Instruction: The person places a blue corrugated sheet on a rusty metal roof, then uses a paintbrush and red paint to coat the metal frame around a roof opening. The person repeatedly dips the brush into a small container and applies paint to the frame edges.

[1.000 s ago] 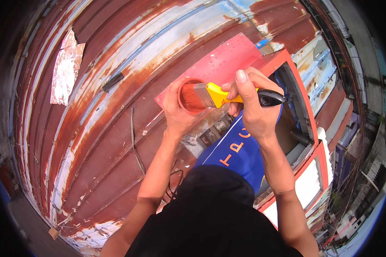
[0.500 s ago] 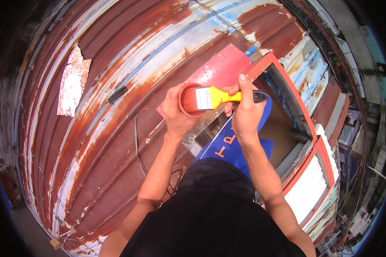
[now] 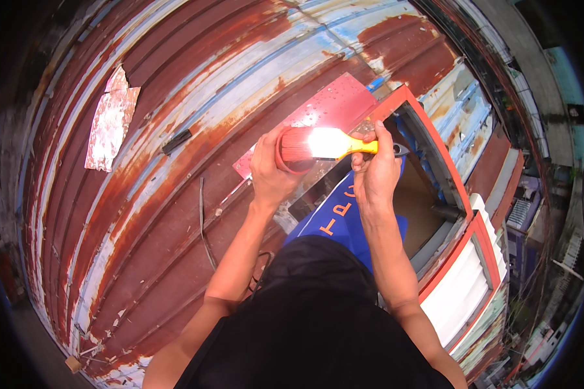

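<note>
My left hand is wrapped around a round, red-stained paint cup, its mouth tipped toward the brush. Between the fingers and thumb of my right hand is the yellow handle of a wide paintbrush. Its reddish bristles lie at the cup's opening; whether they touch the inside I cannot tell. Strong sun glare whites out the brush's metal band. Beyond the cup a flat pink-red sheet rests on the roof.
Ribbed metal roofing with rust-red paint and bare white-blue patches spreads around me. To the right is a red-framed opening, with blue lettered cloth beside it. A pale flaking scrap, a dark short piece and a thin cable lie leftward.
The brush has turned slightly, and bright glare now covers its metal band. My right hand has shifted a little down and right. Both hands keep their holds.
</note>
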`<state>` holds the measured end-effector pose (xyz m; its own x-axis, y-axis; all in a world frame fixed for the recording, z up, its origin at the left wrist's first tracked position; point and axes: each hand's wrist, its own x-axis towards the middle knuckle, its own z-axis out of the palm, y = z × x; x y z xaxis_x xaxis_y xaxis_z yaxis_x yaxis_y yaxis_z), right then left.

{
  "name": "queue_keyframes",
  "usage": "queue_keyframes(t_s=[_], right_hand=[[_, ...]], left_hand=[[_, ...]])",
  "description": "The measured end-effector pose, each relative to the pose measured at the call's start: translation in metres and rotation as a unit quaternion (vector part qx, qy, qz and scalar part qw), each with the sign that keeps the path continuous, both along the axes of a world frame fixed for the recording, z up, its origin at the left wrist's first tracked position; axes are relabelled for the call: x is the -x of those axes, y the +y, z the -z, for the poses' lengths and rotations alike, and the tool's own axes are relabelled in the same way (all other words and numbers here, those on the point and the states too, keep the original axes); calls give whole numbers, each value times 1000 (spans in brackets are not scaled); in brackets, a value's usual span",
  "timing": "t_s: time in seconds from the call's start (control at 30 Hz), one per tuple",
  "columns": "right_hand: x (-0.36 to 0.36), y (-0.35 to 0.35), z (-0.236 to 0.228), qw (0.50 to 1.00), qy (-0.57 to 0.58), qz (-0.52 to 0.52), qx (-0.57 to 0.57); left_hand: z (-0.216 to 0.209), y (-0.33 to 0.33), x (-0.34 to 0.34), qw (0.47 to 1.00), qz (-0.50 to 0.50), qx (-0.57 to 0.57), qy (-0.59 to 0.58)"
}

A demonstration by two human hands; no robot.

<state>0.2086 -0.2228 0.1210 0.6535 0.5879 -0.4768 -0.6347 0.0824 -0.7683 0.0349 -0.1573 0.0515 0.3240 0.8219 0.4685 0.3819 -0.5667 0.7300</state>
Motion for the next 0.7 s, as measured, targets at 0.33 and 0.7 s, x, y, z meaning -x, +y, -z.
queue_keyframes(t_s=[0.33, 0.7], right_hand=[[-104, 36, 25, 995, -103, 13, 1], [-256, 176, 229, 847, -279, -251, 375]], left_hand=[[29, 15, 12, 994, -69, 79, -19], [87, 25, 57, 970, -182, 159, -18]])
